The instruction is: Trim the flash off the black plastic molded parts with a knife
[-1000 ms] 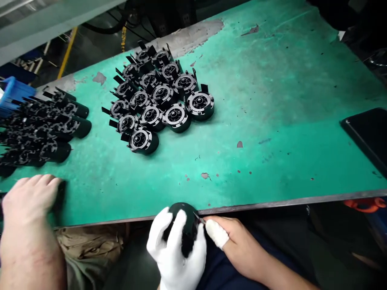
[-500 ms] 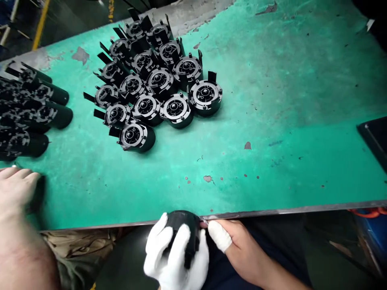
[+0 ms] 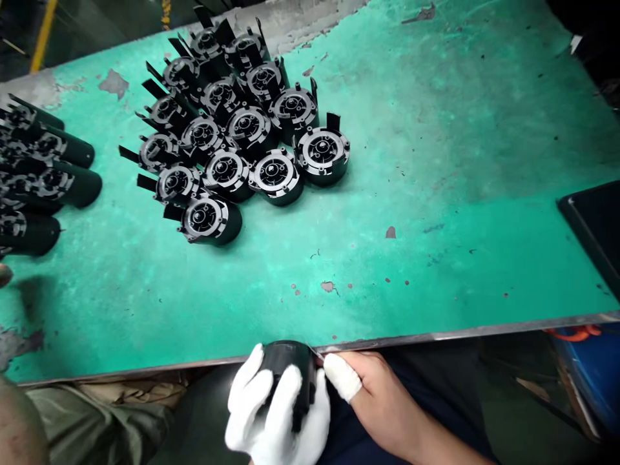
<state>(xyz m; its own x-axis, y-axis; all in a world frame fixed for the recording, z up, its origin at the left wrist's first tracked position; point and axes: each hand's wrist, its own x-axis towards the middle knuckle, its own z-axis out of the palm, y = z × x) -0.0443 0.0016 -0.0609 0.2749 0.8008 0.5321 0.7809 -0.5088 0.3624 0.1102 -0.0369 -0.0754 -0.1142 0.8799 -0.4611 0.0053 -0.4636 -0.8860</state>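
Note:
My left hand (image 3: 276, 413), in a white glove, is wrapped round a black cylindrical plastic housing (image 3: 289, 352) at the table's front edge. The housing's near side is partly covered by the gloved fingers. Close against its right side is my right hand (image 3: 361, 381), bare except for a white covering on the thumb. Between thumb and fingers it pinches a thin, shiny blade-like tool (image 3: 316, 353), whose tip meets the housing's rim. Most of the tool is hidden in the grip.
Several similar black housings with ringed tops (image 3: 275, 173) stand grouped on the green table (image 3: 436, 258). More black housings (image 3: 72, 187) lie at the left. A dark flat object (image 3: 593, 232) rests at the right edge. A co-worker's arm (image 3: 19, 426) shows at lower left.
The view has shifted slightly, so the table's things sit further left. The co-worker's hand at the left has mostly gone out of view. My hands keep their holds on housing and tool.

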